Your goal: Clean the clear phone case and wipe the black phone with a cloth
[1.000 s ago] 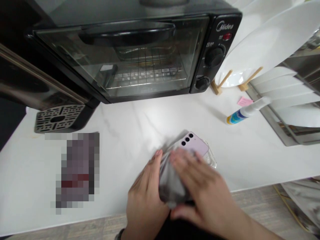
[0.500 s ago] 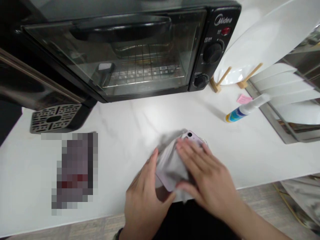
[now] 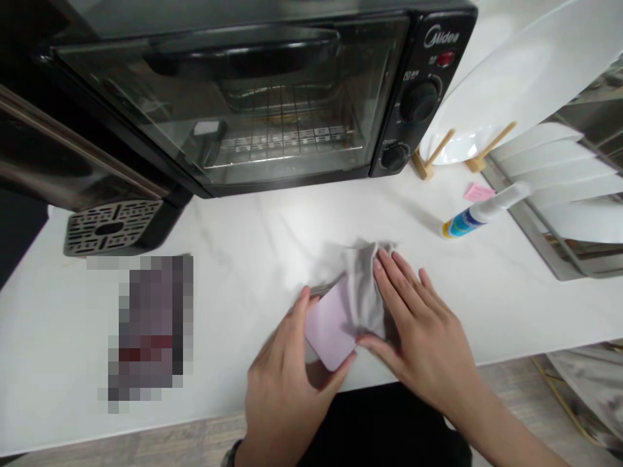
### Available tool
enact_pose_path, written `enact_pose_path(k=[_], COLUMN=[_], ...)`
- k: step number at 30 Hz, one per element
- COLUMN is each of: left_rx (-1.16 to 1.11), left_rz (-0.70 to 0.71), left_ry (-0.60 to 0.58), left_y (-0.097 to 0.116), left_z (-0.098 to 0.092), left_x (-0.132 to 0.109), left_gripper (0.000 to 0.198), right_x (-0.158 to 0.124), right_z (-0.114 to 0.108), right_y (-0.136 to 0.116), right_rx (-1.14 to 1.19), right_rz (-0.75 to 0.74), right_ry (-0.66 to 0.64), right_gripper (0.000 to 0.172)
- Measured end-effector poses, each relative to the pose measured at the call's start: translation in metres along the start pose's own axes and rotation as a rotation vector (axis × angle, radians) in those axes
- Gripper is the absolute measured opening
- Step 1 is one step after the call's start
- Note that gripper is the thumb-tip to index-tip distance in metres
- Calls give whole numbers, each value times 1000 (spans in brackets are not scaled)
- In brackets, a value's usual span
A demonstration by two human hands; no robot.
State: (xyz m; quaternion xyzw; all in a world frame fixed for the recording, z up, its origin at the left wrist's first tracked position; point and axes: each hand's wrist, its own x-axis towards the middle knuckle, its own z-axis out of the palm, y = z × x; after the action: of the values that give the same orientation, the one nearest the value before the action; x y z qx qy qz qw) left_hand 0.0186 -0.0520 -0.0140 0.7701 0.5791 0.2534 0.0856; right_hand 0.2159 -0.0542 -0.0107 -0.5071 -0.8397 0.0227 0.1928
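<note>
A lilac smartphone (image 3: 331, 326) lies back up on the white counter, its upper part covered by a grey cloth (image 3: 366, 295). My left hand (image 3: 287, 370) holds the phone's lower end, with the thumb at the near corner and the fingers along the far edge. My right hand (image 3: 421, 324) is closed on the cloth, its fingers pressing it flat over the phone and the thumb by the phone's near edge. The camera end of the phone is hidden under the cloth.
Behind stands a black toaster oven (image 3: 272, 117). A spray bottle (image 3: 467, 220) and a pink note (image 3: 479, 192) are at the right, near white plates (image 3: 462, 136) on a wooden stand. At left are a drip tray (image 3: 114, 227) and a blurred-out item (image 3: 148, 324).
My right hand has moved slightly right with the cloth, uncovering more of the phone's lower back. The camera end is now covered. My left hand keeps its hold.
</note>
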Motion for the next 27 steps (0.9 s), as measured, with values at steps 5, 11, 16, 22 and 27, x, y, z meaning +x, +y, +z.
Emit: enact_pose_path(k=[5, 11, 16, 22, 27], left_rx=[9, 29, 24, 29, 25], left_rz=[-31, -28, -22, -5, -39], left_ry=[-7, -22, -20, -11, -31], left_y=[-3, -1, -3, -2, 0], left_z=[2, 0, 1, 2, 0], left_x=[-3, 0, -2, -3, -1], left_gripper=[69, 63, 71, 68, 62], right_x=[-2, -2, -1, 2, 5], right_z=[2, 3, 8, 4, 0], right_y=[-1, -4, -11, -8, -3], right_rx=[36, 59, 86, 111, 172], right_rz=[-161, -167, 45, 7, -163], right_ry=[14, 17, 20, -43, -52], right_gripper=[64, 70, 94, 96, 84])
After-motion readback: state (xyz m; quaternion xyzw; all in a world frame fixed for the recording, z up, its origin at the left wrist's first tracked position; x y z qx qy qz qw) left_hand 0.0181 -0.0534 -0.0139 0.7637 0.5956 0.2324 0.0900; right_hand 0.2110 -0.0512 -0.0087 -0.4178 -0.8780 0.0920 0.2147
